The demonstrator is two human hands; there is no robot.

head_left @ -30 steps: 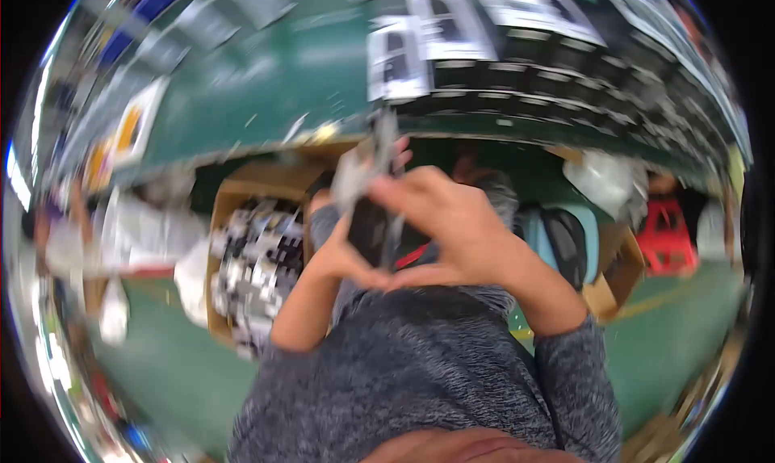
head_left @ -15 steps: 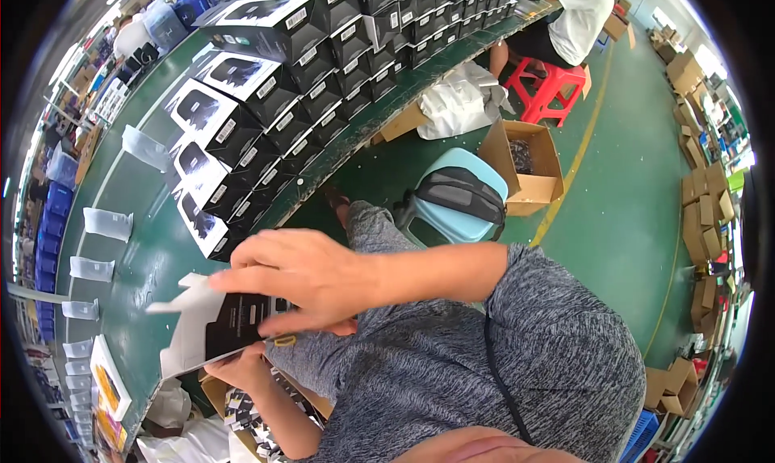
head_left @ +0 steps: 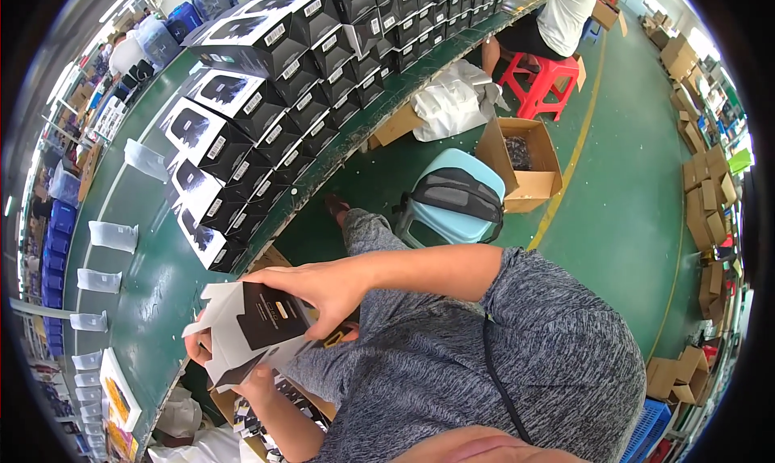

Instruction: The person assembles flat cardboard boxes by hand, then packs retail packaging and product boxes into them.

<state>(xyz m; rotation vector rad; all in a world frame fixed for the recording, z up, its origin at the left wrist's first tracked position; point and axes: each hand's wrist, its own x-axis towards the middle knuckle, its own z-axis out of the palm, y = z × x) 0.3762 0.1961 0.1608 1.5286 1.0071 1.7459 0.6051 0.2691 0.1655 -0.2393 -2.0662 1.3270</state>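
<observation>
Both of my hands hold a small black-and-white carton [head_left: 270, 322] above the bench's near edge. Its white end flaps stand unfolded on the left, and the end there looks uncovered. My right hand [head_left: 323, 289] grips the upper right side, thumb across the printed black panel and the other fingers partly hidden behind. From below, my left hand [head_left: 262, 389] clasps the carton with its thumb at the lower edge; fingers curl round its far left side. Just beyond stand stacked finished-looking boxes [head_left: 242, 156], black with white picture faces.
The green bench [head_left: 153, 261] carries a row of translucent pouches [head_left: 113, 235] and a white picture panel [head_left: 121, 390]. Below my left arm is a carton of small black-and-white pieces [head_left: 258, 431]. A light-blue stool with a black bag [head_left: 456, 196] and an open cardboard box [head_left: 529, 188] stand rightward.
The carton has turned and now shows its depth and unfolded end. My right hand has come down from above the flaps onto its side, and left fingers now show round the far side.
</observation>
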